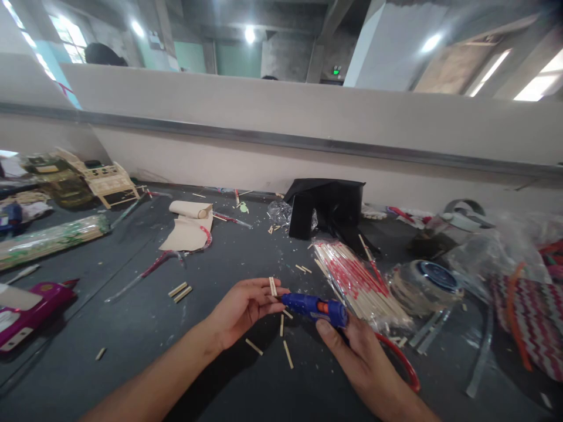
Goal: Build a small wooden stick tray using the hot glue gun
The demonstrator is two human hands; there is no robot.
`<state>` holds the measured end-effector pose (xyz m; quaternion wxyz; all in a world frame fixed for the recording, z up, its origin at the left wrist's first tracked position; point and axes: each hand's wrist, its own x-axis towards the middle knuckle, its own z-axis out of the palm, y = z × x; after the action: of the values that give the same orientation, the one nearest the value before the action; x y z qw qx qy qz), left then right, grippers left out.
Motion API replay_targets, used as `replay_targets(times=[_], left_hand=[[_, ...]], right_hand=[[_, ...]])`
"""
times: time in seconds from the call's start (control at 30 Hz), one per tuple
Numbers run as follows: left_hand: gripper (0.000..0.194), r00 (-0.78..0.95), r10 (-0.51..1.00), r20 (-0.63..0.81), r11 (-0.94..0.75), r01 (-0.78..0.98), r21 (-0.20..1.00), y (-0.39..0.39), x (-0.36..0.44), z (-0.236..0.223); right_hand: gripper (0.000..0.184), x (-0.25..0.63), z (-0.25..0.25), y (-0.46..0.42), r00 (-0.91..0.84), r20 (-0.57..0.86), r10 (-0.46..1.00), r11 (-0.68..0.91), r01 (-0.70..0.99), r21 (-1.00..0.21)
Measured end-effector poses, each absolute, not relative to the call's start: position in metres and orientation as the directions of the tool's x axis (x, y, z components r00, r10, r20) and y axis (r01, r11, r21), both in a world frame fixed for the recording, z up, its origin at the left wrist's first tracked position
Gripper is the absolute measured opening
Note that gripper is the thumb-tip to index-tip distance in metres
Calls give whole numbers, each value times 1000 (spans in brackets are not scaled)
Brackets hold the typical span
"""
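My right hand (358,346) is wrapped around a blue hot glue gun (314,308), its nozzle pointing left. Between the fingers of my left hand (246,305) are small pale wooden sticks (272,286), pinched upright. The gun's tip meets the fingers there; whether it touches the wood I cannot tell. Below, several short cut sticks (287,354) lie loose on the dark tabletop (211,381). To the right of the gun is a plastic bag of red-and-cream sticks (352,281).
A magenta tool (35,310) and a wrapped stick bundle (53,240) lie left, near a small wooden chair model (109,181). Rolled brown paper (187,225) and a black folded piece (325,205) are behind. A clear jar (424,287) stands right. A low partition (246,155) borders the back.
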<state>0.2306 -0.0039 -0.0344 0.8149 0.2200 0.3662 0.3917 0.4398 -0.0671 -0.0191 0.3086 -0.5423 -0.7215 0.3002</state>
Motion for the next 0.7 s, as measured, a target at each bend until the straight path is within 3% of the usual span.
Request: replay_targets(times=[0.7], left_hand=[[36, 482, 790, -378, 591, -440, 676, -8, 233, -35]], right_hand=[[29, 441, -26, -63, -106, 228, 968, 250, 508, -825]])
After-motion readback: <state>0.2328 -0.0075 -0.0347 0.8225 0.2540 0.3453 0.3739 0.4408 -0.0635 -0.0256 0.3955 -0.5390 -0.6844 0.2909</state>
